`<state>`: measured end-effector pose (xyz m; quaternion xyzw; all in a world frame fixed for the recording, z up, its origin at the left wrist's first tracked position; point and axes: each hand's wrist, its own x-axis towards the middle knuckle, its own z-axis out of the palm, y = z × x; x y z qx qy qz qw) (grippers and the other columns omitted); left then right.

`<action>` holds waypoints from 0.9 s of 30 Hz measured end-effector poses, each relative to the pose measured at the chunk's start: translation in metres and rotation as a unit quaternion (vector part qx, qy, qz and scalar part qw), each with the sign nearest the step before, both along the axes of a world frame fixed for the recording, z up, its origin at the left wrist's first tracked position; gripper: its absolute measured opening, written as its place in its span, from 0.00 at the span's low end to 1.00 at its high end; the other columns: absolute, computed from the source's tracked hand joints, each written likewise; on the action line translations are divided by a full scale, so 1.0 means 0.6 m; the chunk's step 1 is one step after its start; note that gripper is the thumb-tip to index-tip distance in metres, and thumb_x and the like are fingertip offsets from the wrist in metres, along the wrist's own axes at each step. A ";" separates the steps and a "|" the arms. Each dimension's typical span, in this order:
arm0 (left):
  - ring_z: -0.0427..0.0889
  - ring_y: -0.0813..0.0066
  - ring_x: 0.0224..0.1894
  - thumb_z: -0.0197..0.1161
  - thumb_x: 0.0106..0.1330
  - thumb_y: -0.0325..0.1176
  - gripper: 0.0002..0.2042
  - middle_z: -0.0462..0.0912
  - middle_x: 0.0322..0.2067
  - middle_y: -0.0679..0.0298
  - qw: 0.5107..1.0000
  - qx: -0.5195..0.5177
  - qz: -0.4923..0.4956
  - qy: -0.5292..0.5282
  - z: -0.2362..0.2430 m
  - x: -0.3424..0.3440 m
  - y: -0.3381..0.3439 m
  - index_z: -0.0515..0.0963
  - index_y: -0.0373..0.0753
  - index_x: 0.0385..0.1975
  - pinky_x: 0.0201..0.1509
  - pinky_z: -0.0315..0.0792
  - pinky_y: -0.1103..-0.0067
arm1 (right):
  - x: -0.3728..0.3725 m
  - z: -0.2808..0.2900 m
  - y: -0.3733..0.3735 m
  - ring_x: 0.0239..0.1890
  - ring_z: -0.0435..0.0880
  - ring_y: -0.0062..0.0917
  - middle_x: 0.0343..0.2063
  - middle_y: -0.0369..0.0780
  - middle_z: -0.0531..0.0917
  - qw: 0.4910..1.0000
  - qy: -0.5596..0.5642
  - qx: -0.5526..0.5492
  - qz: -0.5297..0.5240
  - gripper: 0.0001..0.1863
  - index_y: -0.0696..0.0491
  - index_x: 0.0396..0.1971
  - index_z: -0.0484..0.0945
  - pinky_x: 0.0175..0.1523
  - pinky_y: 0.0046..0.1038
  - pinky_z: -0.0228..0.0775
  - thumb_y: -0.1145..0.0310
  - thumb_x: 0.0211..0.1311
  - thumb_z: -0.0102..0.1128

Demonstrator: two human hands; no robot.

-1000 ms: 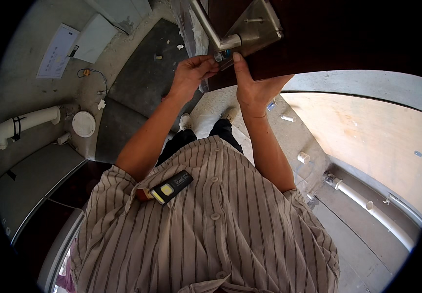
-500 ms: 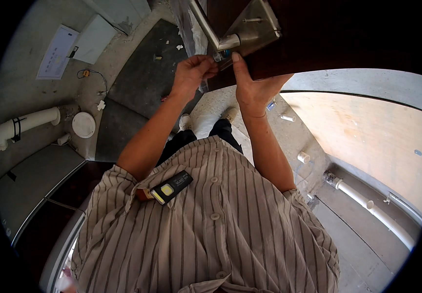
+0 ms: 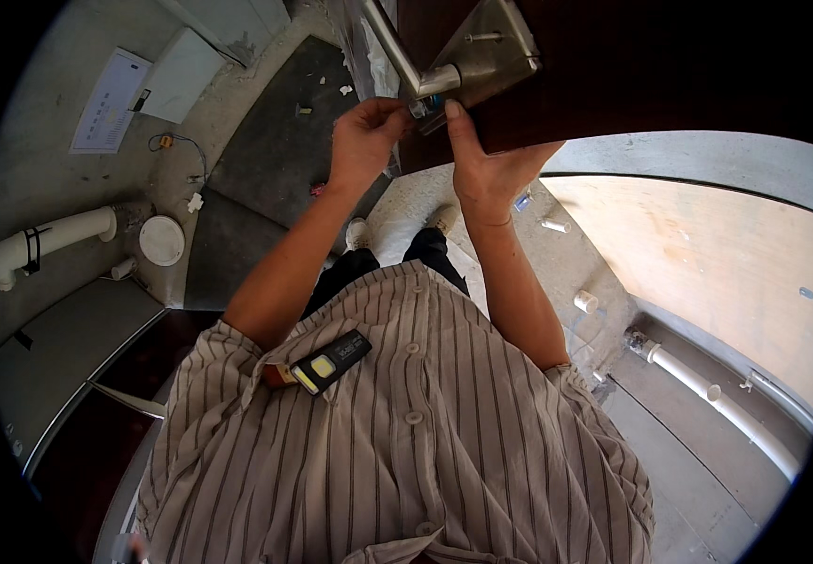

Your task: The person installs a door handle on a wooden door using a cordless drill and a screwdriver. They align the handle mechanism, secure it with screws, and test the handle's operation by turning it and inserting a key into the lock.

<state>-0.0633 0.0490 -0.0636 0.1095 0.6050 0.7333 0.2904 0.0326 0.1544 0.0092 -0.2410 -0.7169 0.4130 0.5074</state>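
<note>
A dark brown door fills the top of the head view. On it is a metal lever handle with a square backplate partly under clear plastic. Below the handle's neck sits a small lock cylinder, silvery with a bit of blue. My left hand is closed in a pinch beside the cylinder; what its fingertips hold is too small to name. My right hand grips the door's lower edge, its thumb pressed up by the backplate and its other fingers hidden behind the door.
A black lamp hangs on my shirt pocket. White pipes run along the left wall, and another white pipe lies at the right. Pale board stands beyond the door. Dark slabs and debris cover the floor at left.
My left hand has drawn slightly left, and its fingers have curled in at the cylinder. My right hand keeps its hold on the door. Pale things at the lower left edge have shifted.
</note>
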 end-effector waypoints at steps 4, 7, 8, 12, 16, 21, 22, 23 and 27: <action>0.83 0.80 0.35 0.62 0.67 0.27 0.08 0.86 0.32 0.61 0.998 -0.050 0.005 0.031 -0.009 0.009 -0.004 0.81 0.28 0.40 0.40 0.77 0.82 | 0.002 0.002 -0.002 0.53 0.70 0.35 0.50 0.49 0.67 1.000 0.000 0.001 0.004 0.53 0.66 0.58 0.53 0.59 0.35 0.64 0.60 0.41 0.83; 0.84 0.78 0.35 0.62 0.68 0.28 0.08 0.86 0.33 0.60 1.000 -0.018 0.012 -0.002 -0.015 0.017 -0.004 0.80 0.29 0.41 0.42 0.79 0.81 | 0.001 0.005 -0.002 0.53 0.70 0.35 0.50 0.49 0.68 1.000 -0.014 0.019 -0.003 0.53 0.67 0.59 0.53 0.59 0.35 0.64 0.60 0.42 0.83; 0.84 0.77 0.35 0.62 0.68 0.28 0.09 0.86 0.34 0.60 0.999 0.002 0.017 -0.036 -0.017 0.019 -0.004 0.80 0.29 0.41 0.42 0.79 0.80 | 0.001 0.006 -0.001 0.53 0.71 0.35 0.50 0.49 0.68 0.999 -0.024 0.031 -0.009 0.53 0.67 0.59 0.52 0.58 0.35 0.64 0.60 0.42 0.83; 0.85 0.74 0.37 0.61 0.69 0.28 0.09 0.85 0.37 0.58 0.984 0.068 0.009 -0.165 -0.022 0.014 -0.007 0.79 0.30 0.44 0.45 0.81 0.78 | 0.001 0.006 -0.003 0.53 0.71 0.35 0.50 0.50 0.68 1.000 -0.017 0.008 -0.004 0.54 0.67 0.59 0.52 0.58 0.35 0.65 0.60 0.41 0.83; 0.85 0.73 0.39 0.62 0.69 0.29 0.10 0.84 0.38 0.58 0.976 0.060 -0.019 -0.209 -0.024 -0.002 -0.007 0.78 0.29 0.45 0.46 0.80 0.79 | 0.003 0.006 -0.005 0.53 0.70 0.35 0.50 0.50 0.68 0.999 -0.033 0.014 -0.020 0.53 0.67 0.58 0.53 0.59 0.35 0.64 0.60 0.41 0.82; 0.85 0.71 0.39 0.63 0.68 0.30 0.12 0.84 0.38 0.57 0.978 0.032 -0.064 -0.195 -0.014 -0.021 -0.004 0.78 0.28 0.45 0.45 0.80 0.79 | 0.004 0.009 -0.003 0.53 0.70 0.35 0.50 0.50 0.68 0.998 -0.046 0.032 -0.019 0.52 0.67 0.58 0.54 0.59 0.35 0.64 0.59 0.41 0.82; 0.85 0.71 0.38 0.63 0.68 0.30 0.12 0.84 0.37 0.57 0.981 0.022 -0.073 -0.177 -0.009 -0.025 -0.004 0.78 0.28 0.44 0.45 0.80 0.79 | 0.005 0.010 -0.003 0.53 0.70 0.35 0.50 0.50 0.68 0.998 -0.053 0.036 -0.022 0.52 0.67 0.58 0.54 0.59 0.36 0.64 0.59 0.41 0.82; 0.85 0.71 0.38 0.62 0.68 0.30 0.12 0.84 0.37 0.57 0.983 0.007 -0.083 -0.162 -0.005 -0.030 -0.004 0.78 0.27 0.44 0.44 0.80 0.78 | 0.006 0.010 -0.004 0.53 0.70 0.35 0.50 0.50 0.68 0.997 -0.060 0.040 -0.026 0.52 0.67 0.58 0.54 0.59 0.36 0.63 0.59 0.41 0.82; 0.86 0.70 0.36 0.62 0.67 0.28 0.12 0.84 0.36 0.56 0.991 -0.032 -0.094 -0.091 0.009 -0.035 -0.003 0.77 0.25 0.44 0.43 0.81 0.77 | 0.005 0.011 -0.005 0.53 0.70 0.35 0.50 0.50 0.68 0.997 -0.047 0.047 -0.029 0.52 0.68 0.57 0.54 0.59 0.35 0.63 0.59 0.41 0.82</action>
